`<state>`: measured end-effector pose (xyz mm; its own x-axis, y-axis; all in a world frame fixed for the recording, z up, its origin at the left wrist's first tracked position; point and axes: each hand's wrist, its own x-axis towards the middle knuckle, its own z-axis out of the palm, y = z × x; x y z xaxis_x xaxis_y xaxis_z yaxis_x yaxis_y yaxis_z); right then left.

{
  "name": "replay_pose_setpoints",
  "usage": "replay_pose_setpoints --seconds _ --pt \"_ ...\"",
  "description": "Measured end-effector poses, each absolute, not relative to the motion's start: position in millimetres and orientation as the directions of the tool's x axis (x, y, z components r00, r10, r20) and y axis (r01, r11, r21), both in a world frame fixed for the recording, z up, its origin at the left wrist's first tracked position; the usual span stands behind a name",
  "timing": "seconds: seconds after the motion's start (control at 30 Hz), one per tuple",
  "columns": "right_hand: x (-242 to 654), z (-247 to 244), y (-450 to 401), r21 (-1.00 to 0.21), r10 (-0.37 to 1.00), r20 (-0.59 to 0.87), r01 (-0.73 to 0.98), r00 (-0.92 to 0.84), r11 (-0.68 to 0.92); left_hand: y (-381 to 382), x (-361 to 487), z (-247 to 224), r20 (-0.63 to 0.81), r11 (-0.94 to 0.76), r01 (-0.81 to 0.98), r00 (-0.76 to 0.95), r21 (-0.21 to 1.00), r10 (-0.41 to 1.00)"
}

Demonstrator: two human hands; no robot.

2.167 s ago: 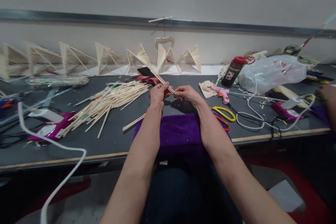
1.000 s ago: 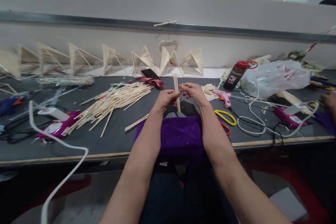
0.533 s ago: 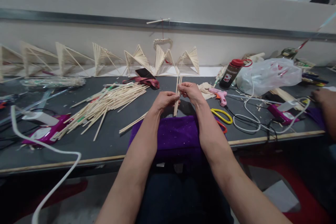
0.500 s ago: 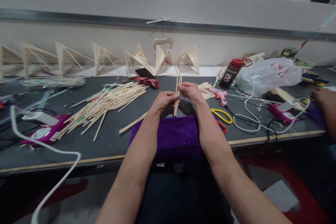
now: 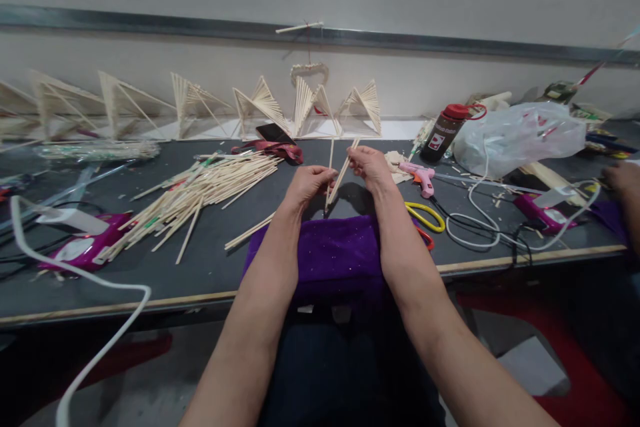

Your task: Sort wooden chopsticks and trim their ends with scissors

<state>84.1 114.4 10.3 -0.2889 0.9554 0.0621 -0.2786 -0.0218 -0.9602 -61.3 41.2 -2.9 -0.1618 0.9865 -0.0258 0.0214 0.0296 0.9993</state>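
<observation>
My left hand (image 5: 314, 183) is closed on a thin wooden stick (image 5: 331, 155) that stands nearly upright above the table. Between the fingers of my right hand (image 5: 367, 165) are pale wooden sticks (image 5: 342, 178), tilted with their tops to the right; they look like two, close together. The lower ends of both hands' sticks come near each other, and I cannot tell whether they touch. Below my wrists a purple cloth (image 5: 335, 250) lies over the table's front edge. Left of my left hand is a big loose pile of sticks (image 5: 215, 190), with a couple of separate sticks (image 5: 249, 232) nearer.
Fan-shaped stick structures (image 5: 263, 107) line the wall. On the right are a pink glue gun (image 5: 424, 180), yellow-handled scissors (image 5: 427, 217), a dark bottle (image 5: 443, 133), a plastic bag (image 5: 520, 137) and cables. Another person's hand (image 5: 623, 177) is at the far right.
The sticks held together between my hands have come apart: one stays in my left hand, while those in my right hand now lean to the right. The view has shifted slightly.
</observation>
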Motion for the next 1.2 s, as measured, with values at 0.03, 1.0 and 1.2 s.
replay_pose_setpoints --seconds 0.03,1.0,1.2 --pt "87 12 117 -0.941 0.971 0.053 -0.336 -0.235 -0.030 41 -62 -3 0.006 0.013 0.091 -0.205 0.996 0.979" --pt "84 6 123 -0.845 0.991 -0.111 -0.519 -0.070 -0.132 37 -63 9 0.023 -0.070 -0.122 -0.354 0.990 0.935" --pt "89 9 125 -0.834 0.997 -0.077 -0.546 -0.025 -0.078 38 -73 9 0.026 -0.079 -0.133 -0.363 0.988 0.932"
